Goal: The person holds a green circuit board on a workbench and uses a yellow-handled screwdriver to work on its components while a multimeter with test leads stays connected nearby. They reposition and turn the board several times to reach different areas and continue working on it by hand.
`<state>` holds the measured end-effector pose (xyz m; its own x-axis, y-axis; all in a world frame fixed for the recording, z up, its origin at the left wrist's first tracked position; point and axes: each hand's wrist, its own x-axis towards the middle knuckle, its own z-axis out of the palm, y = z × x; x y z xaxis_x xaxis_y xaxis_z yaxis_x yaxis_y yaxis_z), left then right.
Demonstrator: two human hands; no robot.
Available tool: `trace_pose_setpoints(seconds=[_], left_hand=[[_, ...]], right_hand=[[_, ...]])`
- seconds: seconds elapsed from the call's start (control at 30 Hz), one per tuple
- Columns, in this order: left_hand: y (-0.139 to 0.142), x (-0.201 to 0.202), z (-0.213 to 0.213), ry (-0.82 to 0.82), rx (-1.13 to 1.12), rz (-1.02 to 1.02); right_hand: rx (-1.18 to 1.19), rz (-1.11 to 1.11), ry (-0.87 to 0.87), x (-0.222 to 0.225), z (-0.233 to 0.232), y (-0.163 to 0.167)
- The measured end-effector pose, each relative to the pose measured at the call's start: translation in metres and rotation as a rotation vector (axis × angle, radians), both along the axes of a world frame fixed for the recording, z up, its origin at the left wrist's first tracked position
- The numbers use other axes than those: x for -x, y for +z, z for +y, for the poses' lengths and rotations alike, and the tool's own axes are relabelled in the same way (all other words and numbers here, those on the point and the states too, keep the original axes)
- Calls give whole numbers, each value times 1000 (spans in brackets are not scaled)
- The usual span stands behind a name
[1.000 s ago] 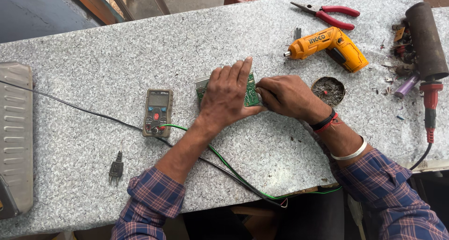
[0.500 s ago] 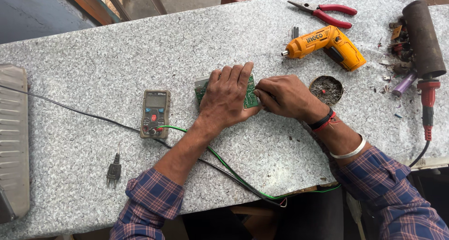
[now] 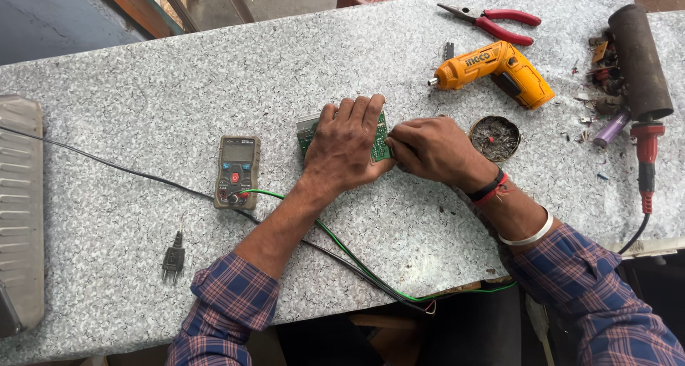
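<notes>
Near the table edge a black plug [image 3: 173, 258] lies loose, w/ black and green wires [image 3: 357, 266] running past it. Further in, a grey multimeter [image 3: 237, 170] sits left of the hands. The left hand [image 3: 344, 148] lies flat on a green circuit board [image 3: 380, 139], fingers spread, pressing it on the granite table [image 3: 178, 88]. The right hand [image 3: 428, 150] touches the board's right edge; if it pinches, I cannot tell. Beyond: round tin [image 3: 494, 138], orange screwdriver [image 3: 496, 70], red pliers [image 3: 492, 21].
</notes>
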<state>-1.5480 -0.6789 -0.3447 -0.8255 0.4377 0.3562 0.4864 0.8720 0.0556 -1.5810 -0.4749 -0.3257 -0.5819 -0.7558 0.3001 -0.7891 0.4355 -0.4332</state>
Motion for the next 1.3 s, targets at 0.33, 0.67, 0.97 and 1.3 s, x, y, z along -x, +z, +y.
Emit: trace_pose_setpoints(seconds=[0.33, 0.67, 0.97, 1.3], left_hand=[[4, -11, 3, 0, -36, -2], [16, -17, 2, 31, -45, 30], [7, -6, 3, 9, -45, 30], [6, 0, 3, 13, -47, 41]], right_hand=[[1, 15, -75, -9, -1, 4], [-47, -69, -72, -22, 0, 15], [24, -17, -66, -7, 6, 4], [60, -47, -50, 1, 7, -1]])
